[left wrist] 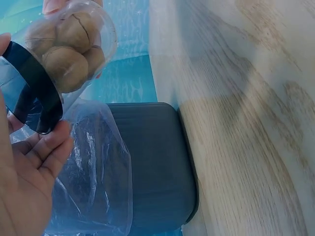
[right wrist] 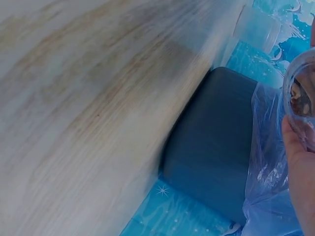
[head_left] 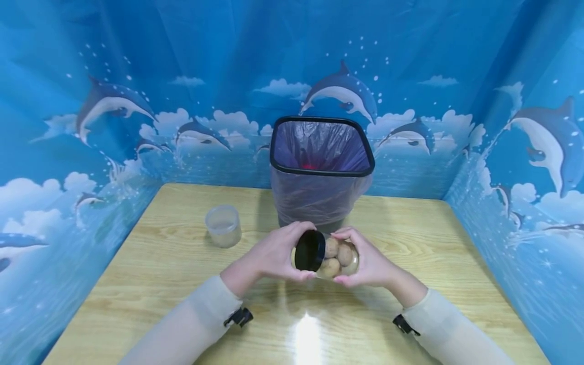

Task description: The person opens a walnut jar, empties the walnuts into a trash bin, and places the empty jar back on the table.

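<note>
A clear jar (head_left: 329,257) with several round brown nuts (left wrist: 66,69) inside is held on its side between both hands, above the table in front of the bin. The left hand (head_left: 279,252) grips the black lid (head_left: 310,251), which is at the jar's left end. Around the jar's clear right end curl the thumb and fingers of the right hand (head_left: 368,261). In the right wrist view the right hand (right wrist: 301,169) shows at the right edge, against the jar's base (right wrist: 290,81).
A bin (head_left: 319,203) lined with a translucent bag stands at the table's back, something red inside it. An uncovered clear container (head_left: 223,226) sits left of the bin on the wooden table (head_left: 159,263). Blue dolphin-print curtains (head_left: 228,61) surround the back and sides.
</note>
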The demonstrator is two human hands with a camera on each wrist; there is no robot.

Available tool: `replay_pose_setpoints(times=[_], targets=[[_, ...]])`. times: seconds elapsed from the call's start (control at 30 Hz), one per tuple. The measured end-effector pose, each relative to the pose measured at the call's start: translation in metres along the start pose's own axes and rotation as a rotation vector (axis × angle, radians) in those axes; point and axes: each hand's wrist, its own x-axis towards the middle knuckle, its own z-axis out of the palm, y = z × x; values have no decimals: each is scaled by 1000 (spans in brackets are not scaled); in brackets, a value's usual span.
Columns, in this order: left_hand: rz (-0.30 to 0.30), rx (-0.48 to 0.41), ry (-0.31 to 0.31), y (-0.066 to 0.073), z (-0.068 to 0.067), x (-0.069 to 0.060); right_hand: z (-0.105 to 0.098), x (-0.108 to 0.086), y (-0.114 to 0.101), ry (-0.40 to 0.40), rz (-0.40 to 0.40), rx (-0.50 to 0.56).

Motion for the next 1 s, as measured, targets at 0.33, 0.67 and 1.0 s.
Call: replay_pose_setpoints(times=[0.33, 0.67, 1.0], targets=[[-55, -36, -26, 2, 4, 1, 5, -4, 5, 26, -22, 9], [-359, -229, 41, 5, 14, 0, 1, 5, 4, 91, -75, -178], [-404, -185, -4, 10, 9, 1, 3, 6, -5, 133, -124, -179]])
